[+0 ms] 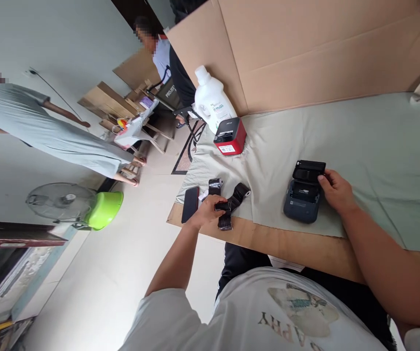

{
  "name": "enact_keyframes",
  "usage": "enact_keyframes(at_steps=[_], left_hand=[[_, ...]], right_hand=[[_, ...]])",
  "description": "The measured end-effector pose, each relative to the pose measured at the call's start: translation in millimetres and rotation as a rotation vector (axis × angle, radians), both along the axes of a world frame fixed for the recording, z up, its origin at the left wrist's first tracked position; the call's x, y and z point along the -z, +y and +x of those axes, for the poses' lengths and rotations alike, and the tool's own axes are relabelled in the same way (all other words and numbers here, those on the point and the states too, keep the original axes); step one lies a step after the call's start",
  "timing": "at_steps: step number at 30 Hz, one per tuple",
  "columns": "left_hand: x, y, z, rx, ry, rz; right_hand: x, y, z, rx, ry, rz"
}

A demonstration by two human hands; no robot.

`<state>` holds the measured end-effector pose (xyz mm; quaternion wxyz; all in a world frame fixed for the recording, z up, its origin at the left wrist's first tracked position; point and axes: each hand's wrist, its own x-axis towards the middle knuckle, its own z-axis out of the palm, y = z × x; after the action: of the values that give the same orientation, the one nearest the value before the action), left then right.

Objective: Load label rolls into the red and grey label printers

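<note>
My left hand point(209, 210) is closed on a small black-wrapped roll point(223, 206) near the front edge of the table. Around it lie more black-wrapped rolls point(239, 193), some with a white core end showing. A dark phone point(190, 204) with a red edge rests just left of that hand. Toward the right stands a dark portable label printer point(301, 207) with its lid point(309, 170) raised. My right hand point(337, 189) grips the lid's right edge between thumb and fingers. The inside of the printer is too dark to make out fully.
A red and black boxy device point(230, 136) stands before a white jug point(212, 100). Cardboard point(305, 48) walls the table's back. On the floor to the left are a fan point(61, 201) and a green basin point(105, 209). Two people are in the room beyond.
</note>
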<state>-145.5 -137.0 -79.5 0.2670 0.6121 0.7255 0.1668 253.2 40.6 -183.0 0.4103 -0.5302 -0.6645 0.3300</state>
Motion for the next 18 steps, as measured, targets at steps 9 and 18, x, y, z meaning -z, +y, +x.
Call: enact_keyframes(at_steps=[9,18], left_hand=[[8.3,11,-58,-0.453,0.238,0.060],[1.8,14,-65,-0.594,0.008,0.137]], right_hand=[[-6.0,-3,0,0.015,-0.001,-0.031],[-3.8,-1,0,-0.009,0.010,-0.030]])
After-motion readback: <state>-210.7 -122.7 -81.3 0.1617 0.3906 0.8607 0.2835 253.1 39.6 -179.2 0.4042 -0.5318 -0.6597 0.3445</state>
